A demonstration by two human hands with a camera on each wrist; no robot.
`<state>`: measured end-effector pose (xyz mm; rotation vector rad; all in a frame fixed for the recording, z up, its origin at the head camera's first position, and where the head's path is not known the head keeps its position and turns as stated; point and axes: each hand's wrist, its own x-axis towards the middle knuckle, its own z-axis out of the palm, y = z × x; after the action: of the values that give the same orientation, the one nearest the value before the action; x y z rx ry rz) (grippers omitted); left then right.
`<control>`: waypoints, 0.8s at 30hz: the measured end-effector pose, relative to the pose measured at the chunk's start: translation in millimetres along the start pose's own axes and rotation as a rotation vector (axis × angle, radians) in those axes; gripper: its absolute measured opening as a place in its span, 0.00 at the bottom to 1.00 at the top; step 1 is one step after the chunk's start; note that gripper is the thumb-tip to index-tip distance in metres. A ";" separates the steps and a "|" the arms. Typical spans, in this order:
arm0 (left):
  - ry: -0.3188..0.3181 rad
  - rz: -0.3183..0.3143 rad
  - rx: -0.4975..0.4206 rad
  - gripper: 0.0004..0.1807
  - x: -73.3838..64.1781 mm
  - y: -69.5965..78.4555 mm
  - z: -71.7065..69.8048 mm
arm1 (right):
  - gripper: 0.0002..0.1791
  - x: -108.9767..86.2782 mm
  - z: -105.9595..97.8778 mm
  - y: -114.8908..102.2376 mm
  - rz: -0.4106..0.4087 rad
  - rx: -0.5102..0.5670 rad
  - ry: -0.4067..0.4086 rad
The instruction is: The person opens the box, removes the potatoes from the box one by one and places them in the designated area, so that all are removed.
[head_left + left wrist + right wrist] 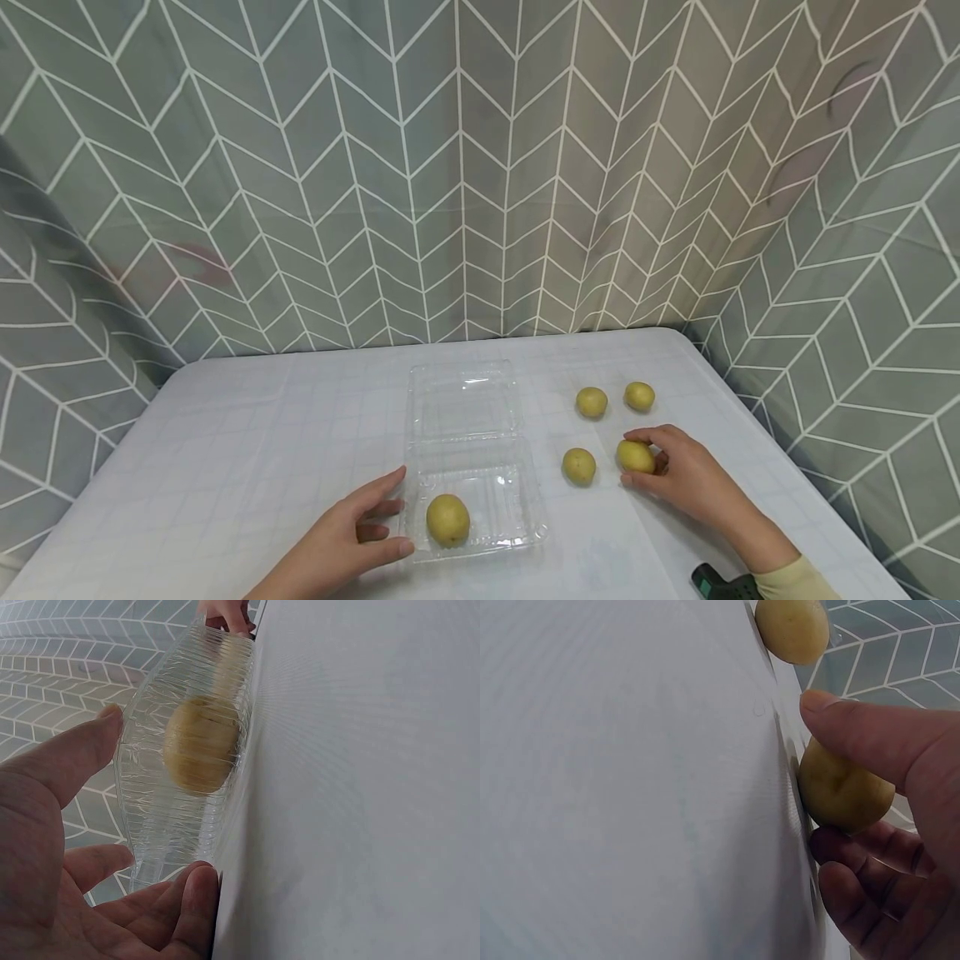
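Observation:
A clear plastic clamshell container [487,508] lies with its lid [465,404] folded back on the table. One yellow potato [447,520] sits in its base, near the left side. My left hand [352,533] spans the container's left edge, thumb by the near corner and fingertips right at the rim; the left wrist view shows the potato [201,746] through the ribbed wall. On the right, my right hand [682,475] grips another potato [634,457] between thumb and fingers. In the right wrist view this potato [844,787] is low against the tablecloth.
Three more potatoes lie loose near the right hand: one [579,467] to its left, two [592,402] farther back. A white cloth covers the table [262,450]. Patterned curtains [480,167] hang behind and at both sides. A dark device [723,583] is on the right wrist.

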<state>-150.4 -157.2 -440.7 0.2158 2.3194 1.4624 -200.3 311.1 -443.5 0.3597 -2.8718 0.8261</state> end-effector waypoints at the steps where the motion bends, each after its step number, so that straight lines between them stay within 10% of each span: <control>1: 0.000 0.000 -0.001 0.49 0.1 -0.3 0.0 | 0.31 0.0 -0.3 -0.3 0.001 -0.001 -0.001; 24: 0.002 0.006 -0.009 0.50 0.2 0.5 0.5 | 0.29 -1.4 -12.0 -1.9 -0.057 0.019 -0.079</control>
<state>-150.4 -156.5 -440.5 0.2187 2.3156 1.4765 -197.7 316.3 -432.7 0.4852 -2.9123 0.8486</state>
